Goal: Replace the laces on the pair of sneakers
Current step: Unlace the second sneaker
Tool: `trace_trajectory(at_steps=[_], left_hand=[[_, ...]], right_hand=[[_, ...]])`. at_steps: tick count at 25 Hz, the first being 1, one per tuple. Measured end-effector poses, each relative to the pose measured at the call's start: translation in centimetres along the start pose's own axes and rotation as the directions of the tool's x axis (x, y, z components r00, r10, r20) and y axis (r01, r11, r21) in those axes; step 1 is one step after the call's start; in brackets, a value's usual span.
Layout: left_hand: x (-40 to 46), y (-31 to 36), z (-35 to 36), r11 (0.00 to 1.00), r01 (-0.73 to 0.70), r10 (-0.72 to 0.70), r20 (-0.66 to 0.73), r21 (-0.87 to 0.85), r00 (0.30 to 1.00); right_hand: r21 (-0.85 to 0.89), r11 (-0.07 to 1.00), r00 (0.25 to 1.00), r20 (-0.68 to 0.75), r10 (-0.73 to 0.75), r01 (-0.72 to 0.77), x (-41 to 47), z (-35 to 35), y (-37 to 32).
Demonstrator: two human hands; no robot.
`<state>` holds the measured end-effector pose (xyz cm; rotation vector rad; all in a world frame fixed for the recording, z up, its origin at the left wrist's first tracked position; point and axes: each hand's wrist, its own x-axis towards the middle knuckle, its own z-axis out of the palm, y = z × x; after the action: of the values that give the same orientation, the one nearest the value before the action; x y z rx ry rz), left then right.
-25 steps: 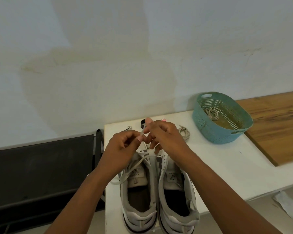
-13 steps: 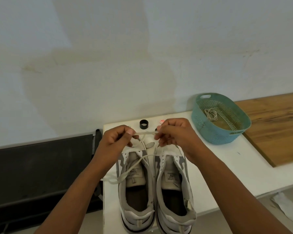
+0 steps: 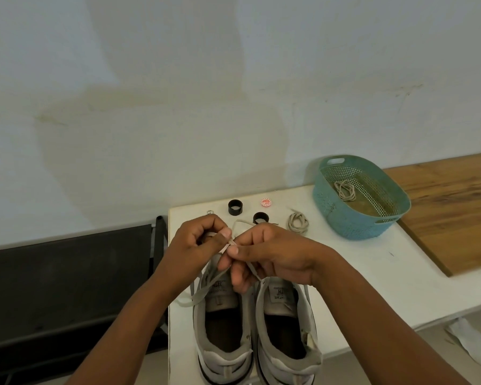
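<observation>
Two grey-and-white sneakers stand side by side on the white table (image 3: 345, 273), heels toward me: the left sneaker (image 3: 222, 326) and the right sneaker (image 3: 285, 326). A pale lace (image 3: 203, 291) runs from the left sneaker up to my hands. My left hand (image 3: 199, 243) and my right hand (image 3: 264, 252) meet above the left sneaker's front, each pinching the lace between thumb and fingers. A loop of lace (image 3: 240, 222) sticks up behind them. My hands hide the sneakers' toes.
A coiled spare lace (image 3: 298, 223) lies on the table beside a teal perforated basket (image 3: 342, 215) holding another coiled lace (image 3: 345, 190). Two black rings (image 3: 235, 207) (image 3: 260, 217) and a small round red-white cap (image 3: 266, 202) lie behind my hands. A wooden board (image 3: 456, 207) is at right, a black rack (image 3: 67, 287) at left.
My hands, apart half a second ago with the lace stretched between them, have come together and dropped slightly toward the left sneaker. A lace loop now stands up behind them.
</observation>
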<state>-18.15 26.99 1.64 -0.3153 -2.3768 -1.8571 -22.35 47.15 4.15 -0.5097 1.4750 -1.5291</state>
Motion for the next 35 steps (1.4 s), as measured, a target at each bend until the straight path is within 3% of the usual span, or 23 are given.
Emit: trace_trajectory(at_steps=[4, 6, 9, 11, 14, 16, 18, 21, 24, 27, 30, 35], left_hand=[[0.1, -0.4, 0.5, 0.999, 0.028, -0.03, -0.048, -0.044, 0.998], [-0.1, -0.7, 1.0, 0.998, 0.056, -0.057, -0.059, -0.018, 0.997], [-0.7, -1.0, 1.8, 0.937, -0.015, 0.007, 0.022, 0.349, 1.0], [-0.8, -1.0, 2.4, 0.89, -0.064, 0.012, 0.117, 0.452, 0.993], [-1.0, -0.4, 2.8, 0.906, -0.03, -0.051, 0.179, 0.422, 0.983], [-1.1, 0.1, 2.8, 0.952, 0.008, -0.074, 0.204, 0.306, 0.976], [-1.0, 0.9, 2.6, 0.988, 0.057, -0.087, 0.212, 0.144, 0.973], [-0.5, 1.6, 1.6, 0.986, 0.132, -0.122, 0.095, -0.105, 0.988], [0.0, 1.7, 0.5, 0.981, 0.166, -0.177, -0.109, -0.105, 0.978], [0.1, 0.8, -0.1, 0.977, 0.207, -0.191, -0.206, 0.059, 0.96], [0.0, 0.6, -0.1, 0.968, 0.188, -0.154, -0.199, 0.166, 0.968], [-0.2, 1.9, 1.2, 0.957, 0.213, -0.228, -0.061, -0.196, 0.972]], right_hand=[[0.271, 0.955, 0.985, 0.083, -0.149, 0.121, 0.5, 0.5, -0.3], [0.408, 0.875, 0.962, -0.033, -0.272, 0.261, 0.9, 0.3, -0.5], [0.52, 0.718, 0.886, -0.305, -0.349, 0.462, 1.2, -0.7, -0.4], [0.507, 0.656, 0.819, -0.461, -0.342, 0.559, 1.3, -1.5, -0.2], [0.413, 0.663, 0.734, -0.6, -0.318, 0.624, 1.5, -2.1, 0.4], [0.281, 0.744, 0.696, -0.64, -0.325, 0.607, 1.7, -1.9, 0.7], [0.041, 0.858, 0.661, -0.656, -0.363, 0.512, 2.2, -1.3, 1.0], [-0.262, 0.917, 0.729, -0.556, -0.399, 0.302, 2.8, 0.1, 1.2], [-0.377, 0.915, 0.859, -0.413, -0.302, 0.14, 2.3, 1.4, 0.9], [-0.299, 0.952, 0.944, -0.292, -0.154, 0.063, 1.8, 1.8, 0.6], [-0.108, 0.99, 0.977, -0.183, -0.114, 0.095, 1.5, 1.6, 0.1], [0.224, 0.959, 0.985, -0.053, -0.166, 0.174, 1.1, 0.9, -0.4]])
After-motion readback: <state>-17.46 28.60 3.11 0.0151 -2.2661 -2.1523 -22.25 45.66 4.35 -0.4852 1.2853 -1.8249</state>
